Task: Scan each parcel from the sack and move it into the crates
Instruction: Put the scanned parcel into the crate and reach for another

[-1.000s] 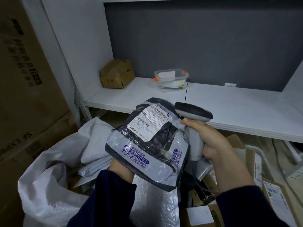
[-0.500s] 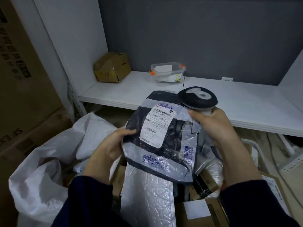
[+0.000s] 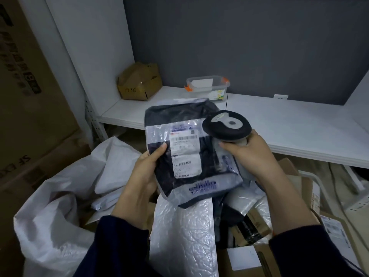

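A grey and dark plastic mailer parcel [image 3: 191, 148] with a white barcode label stands upright in front of me, label facing me. My left hand [image 3: 139, 180] grips its left edge, thumb on the front. My right hand [image 3: 257, 156] holds a handheld barcode scanner [image 3: 226, 125], whose dark round head sits just right of the parcel's top. Below left lies the open white sack [image 3: 52, 216] with more parcels inside.
A silver bubble mailer [image 3: 183, 232] and cardboard boxes [image 3: 251, 260] lie below my hands. A white shelf [image 3: 299, 124] behind carries a crumpled brown box [image 3: 139, 82] and a clear plastic container [image 3: 207, 87]. Large cartons [image 3: 26, 96] stand at left.
The parcel has turned more upright and square to me. My left hand moved from under it to its left edge. The scanner head tilted up, now showing its top.
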